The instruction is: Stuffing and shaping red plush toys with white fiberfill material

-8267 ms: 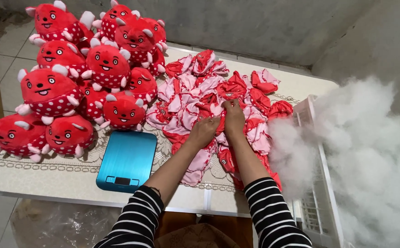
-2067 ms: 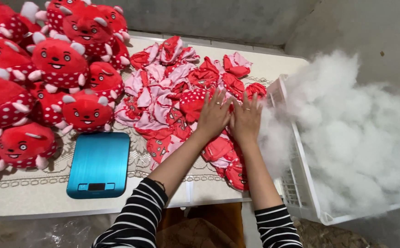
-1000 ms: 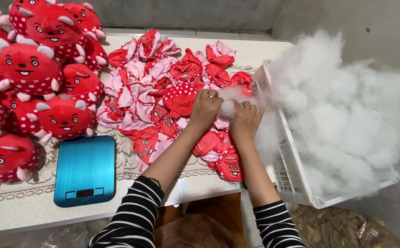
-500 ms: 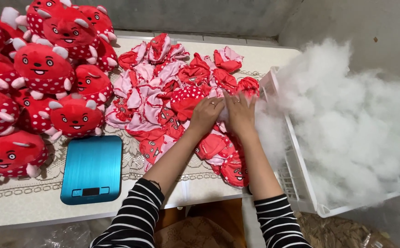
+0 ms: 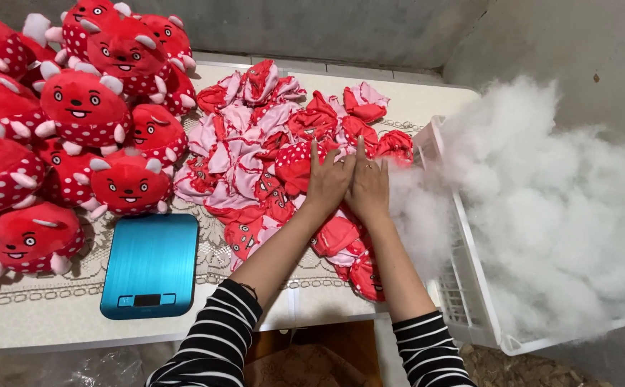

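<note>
Unstuffed red-and-pink toy skins [image 5: 283,150] lie heaped mid-table. Your left hand [image 5: 329,183] and right hand [image 5: 369,188] rest flat and open on them, side by side, beside the crate [image 5: 470,301] of white stuffing [image 5: 542,215].

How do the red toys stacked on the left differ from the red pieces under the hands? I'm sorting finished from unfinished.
The stuffed toys are plump and round; the unstuffed skins lie flat and crumpled. The toys show full faces, while many skins show pink lining. Both hands, left and right, rest on the skins, not the toys. Both kinds share red fabric with white dots.
</note>
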